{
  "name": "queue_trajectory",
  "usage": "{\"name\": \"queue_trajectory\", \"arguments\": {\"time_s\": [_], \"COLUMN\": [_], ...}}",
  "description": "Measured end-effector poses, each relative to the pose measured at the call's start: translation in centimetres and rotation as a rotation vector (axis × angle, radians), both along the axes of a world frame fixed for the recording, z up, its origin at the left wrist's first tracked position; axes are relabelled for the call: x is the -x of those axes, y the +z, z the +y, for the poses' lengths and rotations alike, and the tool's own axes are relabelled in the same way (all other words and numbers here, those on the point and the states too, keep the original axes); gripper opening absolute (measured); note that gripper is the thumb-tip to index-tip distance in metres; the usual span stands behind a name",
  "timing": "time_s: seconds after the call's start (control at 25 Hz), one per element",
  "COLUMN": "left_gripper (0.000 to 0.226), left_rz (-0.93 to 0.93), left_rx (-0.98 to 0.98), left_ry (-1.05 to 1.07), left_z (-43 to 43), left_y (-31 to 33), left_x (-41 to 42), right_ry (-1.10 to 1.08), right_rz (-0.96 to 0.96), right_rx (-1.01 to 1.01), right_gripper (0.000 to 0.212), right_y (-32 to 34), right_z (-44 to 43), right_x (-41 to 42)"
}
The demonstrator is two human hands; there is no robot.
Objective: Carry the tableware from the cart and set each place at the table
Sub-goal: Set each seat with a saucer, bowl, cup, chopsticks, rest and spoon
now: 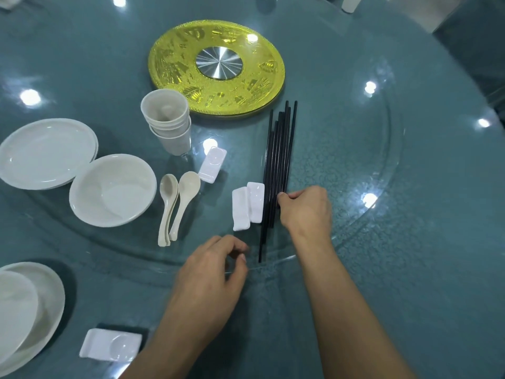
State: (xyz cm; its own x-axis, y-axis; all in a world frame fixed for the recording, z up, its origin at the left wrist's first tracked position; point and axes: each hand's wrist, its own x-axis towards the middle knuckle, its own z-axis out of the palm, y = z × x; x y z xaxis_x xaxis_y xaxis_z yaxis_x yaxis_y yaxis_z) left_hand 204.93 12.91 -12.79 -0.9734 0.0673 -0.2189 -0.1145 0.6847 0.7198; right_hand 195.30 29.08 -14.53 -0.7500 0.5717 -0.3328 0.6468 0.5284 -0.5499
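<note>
Two hands: both over the tabletop (437, 242), bare forearms coming in from the near edge.
right hand (306, 212): grip closed, fingertips curled onto the right side of the chopsticks (278, 160), at the bundle's near end.
left hand (210, 272): grip loose, fingers half curled, nothing in it (slightly blurred); just beside the nearest stick's tip.
chopsticks: black bundle lying flat on the glass turntable (382, 160), far ends near the gold disc (169, 64).
rests (248, 205): two white, overlapping, touching the bundle's left side.
third rest (212, 165): alone, between the pair and the cups (166, 121).
spoons (175, 206): cream, partly nested, left of the rests.
bowl (112, 190): left of the spoons, touching the plates (46, 153).
near-left place: fourth rest (110, 344) beside a set plate (52, 302) carrying a bowl.
</note>
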Motion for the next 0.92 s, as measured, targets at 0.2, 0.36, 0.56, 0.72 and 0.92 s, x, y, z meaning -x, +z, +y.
{"name": "queue_trajectory", "arguments": {"time_s": [0.2, 0.36, 0.56, 0.72, 0.92], "left_gripper": [0.009, 0.009, 0.010, 0.009, 0.010], "left_rz": [-0.001, 0.002, 0.009, 0.021, 0.043], "left_rx": [-0.004, -0.012, -0.017, -0.042, -0.048], "left_ry": [-0.012, -0.014, -0.008, -0.013, -0.036], "left_z": [0.0, -0.1, -0.3, -0.7, -0.8], "left_y": [-0.1, 0.0, 0.1, 0.1, 0.6], "left_x": [0.1, 0.0, -0.2, -0.5, -0.9], "right_ry": [0.028, 0.043, 0.049, 0.069, 0.097], "right_rz": [-0.064, -0.113, -0.071, -0.018, 0.071], "right_rx": [-0.037, -0.043, -0.020, 0.014, 0.142], "right_gripper": [0.021, 0.018, 0.024, 0.028, 0.016], "right_y": [-0.2, 0.3, 0.1, 0.5, 1.2], "right_z": [-0.6, -0.8, -1.2, -1.1, -0.4], "right_x": [0.0, 0.0, -0.6, -2.3, -4.9]}}
